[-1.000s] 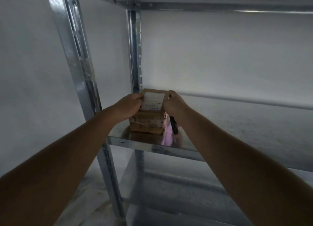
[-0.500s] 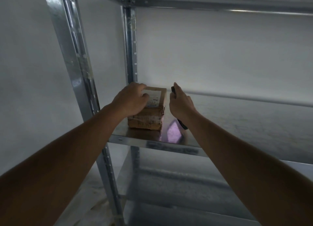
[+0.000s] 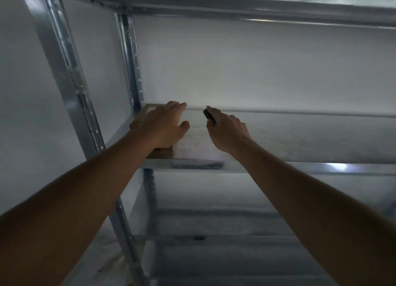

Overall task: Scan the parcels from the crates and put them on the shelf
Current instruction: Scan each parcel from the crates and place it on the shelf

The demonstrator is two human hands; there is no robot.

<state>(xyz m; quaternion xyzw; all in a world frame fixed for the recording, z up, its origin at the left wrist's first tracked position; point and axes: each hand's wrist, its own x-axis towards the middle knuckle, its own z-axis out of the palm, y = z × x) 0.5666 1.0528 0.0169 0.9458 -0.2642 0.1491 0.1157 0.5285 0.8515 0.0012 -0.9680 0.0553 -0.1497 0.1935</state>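
Observation:
A small brown cardboard parcel (image 3: 147, 110) with a white label stands on the metal shelf (image 3: 278, 135) in its far left corner, against the rear upright. My left hand (image 3: 165, 125) lies over the parcel's top and right side with fingers stretched out, hiding most of it. To the right, my right hand (image 3: 229, 133) hovers over the bare shelf and grips a small black scanner (image 3: 209, 115) whose tip points away from me. The two hands are a short gap apart.
Steel uprights (image 3: 70, 88) frame the shelf's left end. Another shelf (image 3: 235, 7) runs overhead and lower shelves (image 3: 214, 232) lie beneath. A white wall stands behind. The shelf surface stretches bare to the right of my hands.
The parcel has gone further back into the left corner under my left hand, whose fingers have straightened. My right hand with the scanner stays clear of the box. The view tilted upward.

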